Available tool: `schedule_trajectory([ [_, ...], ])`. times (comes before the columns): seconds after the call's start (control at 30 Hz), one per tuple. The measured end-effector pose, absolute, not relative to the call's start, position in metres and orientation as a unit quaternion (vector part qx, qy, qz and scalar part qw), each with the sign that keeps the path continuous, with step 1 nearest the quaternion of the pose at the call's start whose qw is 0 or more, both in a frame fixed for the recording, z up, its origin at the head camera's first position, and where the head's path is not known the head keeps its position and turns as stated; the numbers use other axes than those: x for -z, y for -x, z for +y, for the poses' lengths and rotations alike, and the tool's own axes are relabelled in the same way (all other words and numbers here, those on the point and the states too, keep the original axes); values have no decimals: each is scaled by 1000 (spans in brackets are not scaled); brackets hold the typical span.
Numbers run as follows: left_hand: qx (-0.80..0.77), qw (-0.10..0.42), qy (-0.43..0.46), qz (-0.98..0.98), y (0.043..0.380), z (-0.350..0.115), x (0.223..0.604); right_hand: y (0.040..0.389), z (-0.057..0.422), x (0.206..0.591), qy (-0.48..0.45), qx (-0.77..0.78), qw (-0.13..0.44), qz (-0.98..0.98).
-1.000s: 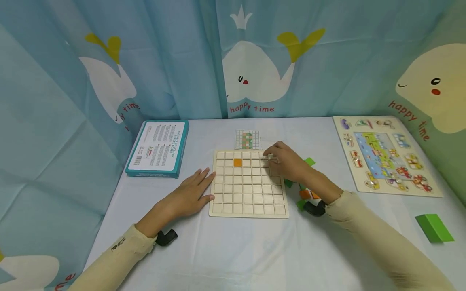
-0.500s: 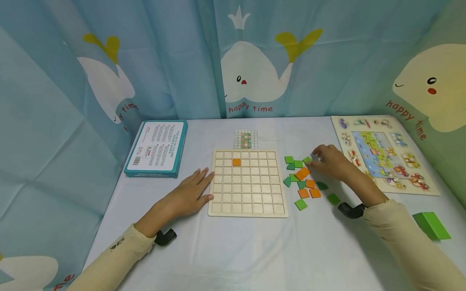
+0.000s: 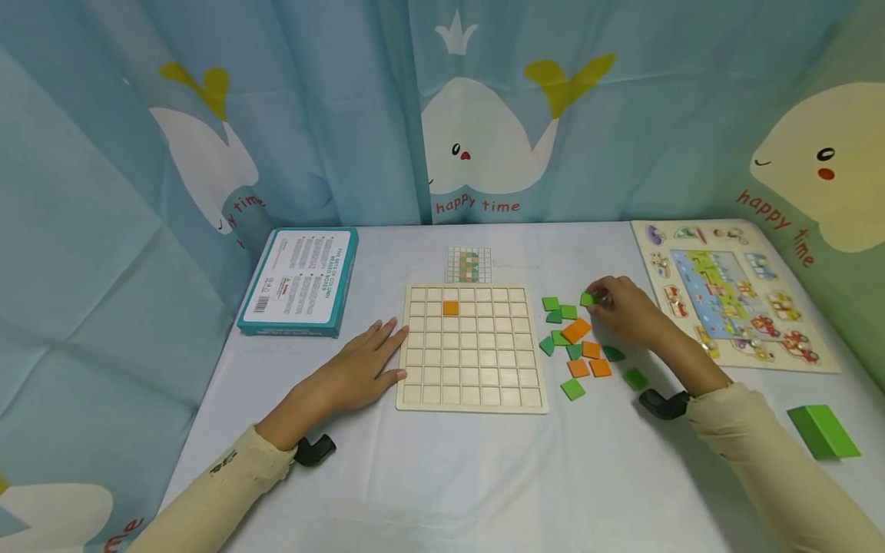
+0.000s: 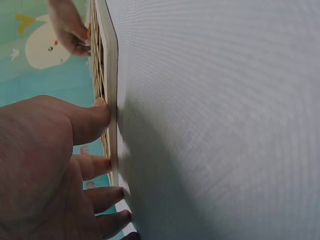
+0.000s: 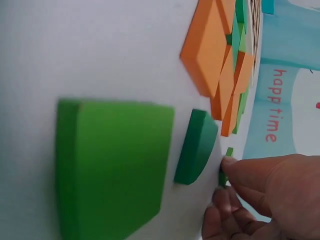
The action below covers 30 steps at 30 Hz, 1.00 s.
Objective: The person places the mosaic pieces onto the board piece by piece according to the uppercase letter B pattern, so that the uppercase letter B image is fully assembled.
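Note:
A pale wooden grid board (image 3: 469, 384) lies mid-table, with one orange square tile (image 3: 451, 308) in a cell of its second row. My left hand (image 3: 358, 367) rests flat at the board's left edge, fingers spread; the left wrist view shows the thumb and fingertips touching the board's side (image 4: 111, 75). Right of the board, my right hand (image 3: 628, 309) pinches a light green tile (image 3: 587, 299) between thumb and fingers. In the right wrist view that green tile (image 5: 229, 151) is mostly hidden by the fingertips. Loose orange tiles (image 3: 577, 331) and green tiles (image 3: 572, 389) lie scattered beside the board.
A small printed pattern card (image 3: 469, 265) lies behind the board. At the back left is a teal-and-white box (image 3: 299, 283). A picture puzzle board (image 3: 736, 296) occupies the back right, with a green block (image 3: 823, 432) nearer the front. Curtains stand behind the table.
My right hand has moved from the board's upper right corner out to the loose tiles and taken hold of a light green one. The left hand has stayed in place.

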<state>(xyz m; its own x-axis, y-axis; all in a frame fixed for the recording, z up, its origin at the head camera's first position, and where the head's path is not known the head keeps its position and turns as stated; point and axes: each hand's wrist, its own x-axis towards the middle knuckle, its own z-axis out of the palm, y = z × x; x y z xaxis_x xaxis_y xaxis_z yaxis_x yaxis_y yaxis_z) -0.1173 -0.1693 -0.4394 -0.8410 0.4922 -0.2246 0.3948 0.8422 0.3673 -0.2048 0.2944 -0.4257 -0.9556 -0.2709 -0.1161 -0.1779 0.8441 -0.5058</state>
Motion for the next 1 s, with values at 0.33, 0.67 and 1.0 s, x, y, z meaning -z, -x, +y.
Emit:
schedule_trajectory([
  [0.33,-155,156,-234,947,118,-170,440,220,302,436,146,274,72,948],
  [0.67,-153,159,-236,946,118,-169,439,233,279,434,147,288,89,942],
  [1.0,-152,162,-234,947,117,-169,439,229,212,429,192,309,106,925],
])
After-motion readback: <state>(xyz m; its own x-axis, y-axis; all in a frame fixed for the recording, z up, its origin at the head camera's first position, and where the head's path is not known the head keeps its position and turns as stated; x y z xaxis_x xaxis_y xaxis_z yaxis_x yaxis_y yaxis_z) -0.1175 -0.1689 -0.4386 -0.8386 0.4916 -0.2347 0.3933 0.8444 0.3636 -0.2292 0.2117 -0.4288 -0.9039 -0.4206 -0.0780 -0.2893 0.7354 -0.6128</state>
